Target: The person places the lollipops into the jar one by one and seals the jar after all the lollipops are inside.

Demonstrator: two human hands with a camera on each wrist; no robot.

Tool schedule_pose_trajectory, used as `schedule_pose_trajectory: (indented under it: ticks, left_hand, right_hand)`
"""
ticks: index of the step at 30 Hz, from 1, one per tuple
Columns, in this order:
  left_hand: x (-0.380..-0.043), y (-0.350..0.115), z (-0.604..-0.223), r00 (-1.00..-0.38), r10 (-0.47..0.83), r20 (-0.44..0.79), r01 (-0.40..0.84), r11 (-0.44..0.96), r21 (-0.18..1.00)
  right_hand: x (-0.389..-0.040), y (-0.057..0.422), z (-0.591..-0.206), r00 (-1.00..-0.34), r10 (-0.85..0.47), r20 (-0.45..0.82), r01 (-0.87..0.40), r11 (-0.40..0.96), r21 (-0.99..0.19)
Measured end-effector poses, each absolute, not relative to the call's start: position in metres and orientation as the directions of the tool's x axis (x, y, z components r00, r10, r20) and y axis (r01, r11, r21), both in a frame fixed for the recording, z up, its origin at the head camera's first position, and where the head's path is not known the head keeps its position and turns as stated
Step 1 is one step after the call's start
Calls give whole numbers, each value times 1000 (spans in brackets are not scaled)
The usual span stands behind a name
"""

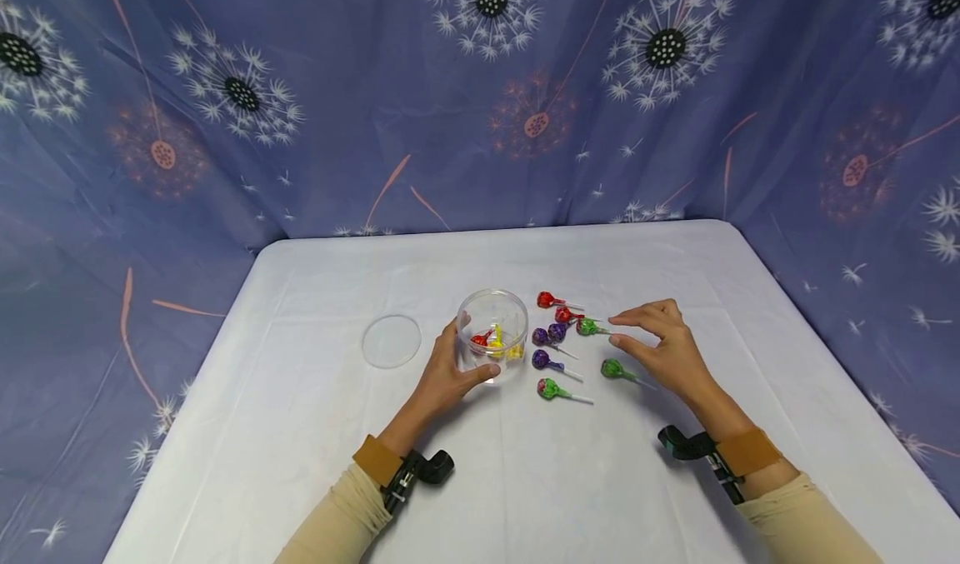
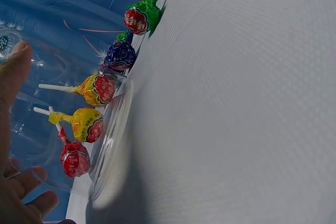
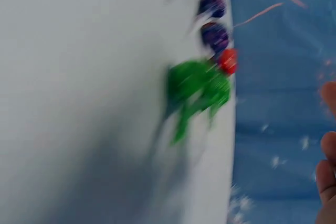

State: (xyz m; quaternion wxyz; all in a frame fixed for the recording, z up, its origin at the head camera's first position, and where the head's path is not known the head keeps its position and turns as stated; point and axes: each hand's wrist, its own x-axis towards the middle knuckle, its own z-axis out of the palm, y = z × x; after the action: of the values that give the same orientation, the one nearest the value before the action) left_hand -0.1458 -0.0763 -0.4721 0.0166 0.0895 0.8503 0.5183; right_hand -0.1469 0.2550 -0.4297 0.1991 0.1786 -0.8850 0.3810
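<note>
R wrist view: green pops (image 3: 190, 83) blurred, R hand (image 3: 329, 149) cut off at R edge. Head view: both sleeves (image 1: 330, 514) cut off at btm.

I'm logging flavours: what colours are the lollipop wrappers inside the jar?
Red and yellow; the wrappers show best in the left wrist view.
</note>
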Motion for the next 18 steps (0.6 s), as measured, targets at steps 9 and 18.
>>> schedule_pose_trajectory:
  ticks: [9,18]
  left_hand:
    - [-146,-76,-471,-985,166,55,127,456,881]
    - [-145,-76,-473,-979,171,111,177,443,879]
  right_hand:
    - [-125,288,-461,-914,-160,373,-344,793,-503]
    - [-113,301,-476,-942,-172,287,-291,842,-453]
